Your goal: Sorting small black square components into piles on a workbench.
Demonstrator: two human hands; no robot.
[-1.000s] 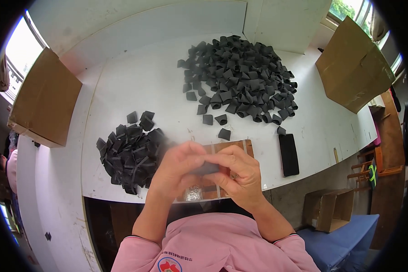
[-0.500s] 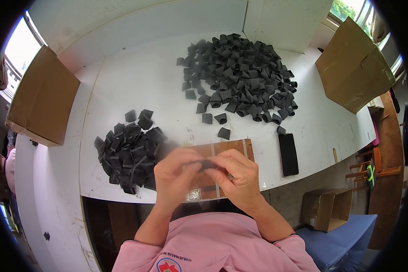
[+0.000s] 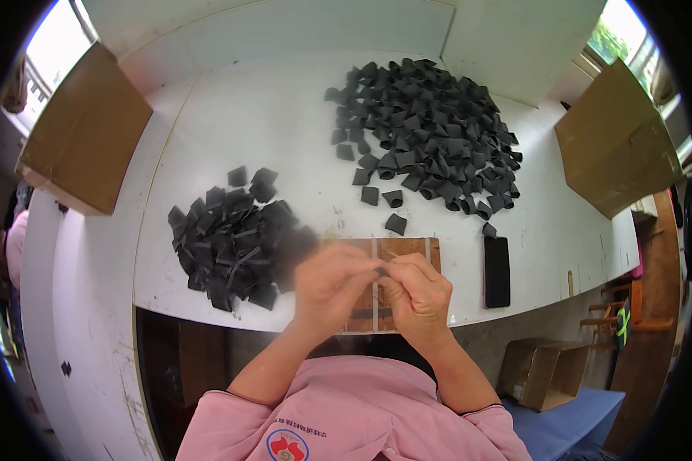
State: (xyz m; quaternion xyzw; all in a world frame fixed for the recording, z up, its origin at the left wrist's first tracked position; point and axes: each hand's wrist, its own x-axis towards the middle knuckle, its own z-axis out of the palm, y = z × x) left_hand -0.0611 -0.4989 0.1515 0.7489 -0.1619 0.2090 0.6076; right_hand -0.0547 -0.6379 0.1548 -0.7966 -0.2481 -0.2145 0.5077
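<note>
My left hand (image 3: 329, 284) and my right hand (image 3: 420, 298) meet at the fingertips over a brown board (image 3: 402, 250) at the table's front edge. Both are closed in a pinch on a small black piece of material (image 3: 381, 272), of which only a dark bit shows between the fingers. Left of my hands lies a heap of flat black pieces (image 3: 231, 250). Beyond them, toward the back right, is a larger pile of black pieces curled into short open tubes (image 3: 430, 127). A few tubes, one of them a single piece (image 3: 396, 223), lie nearer the board.
A black phone (image 3: 497, 273) lies right of the board, with one tube at its top end. Cardboard boxes stand at the left (image 3: 88, 131) and right (image 3: 619, 142) of the white table (image 3: 231, 107). Below the right edge, an open carton (image 3: 546, 373) sits on a blue surface (image 3: 573, 419).
The whole view has shifted a little. My fingertips have come closer together around the black piece, and less of it shows now. The two piles look the same.
</note>
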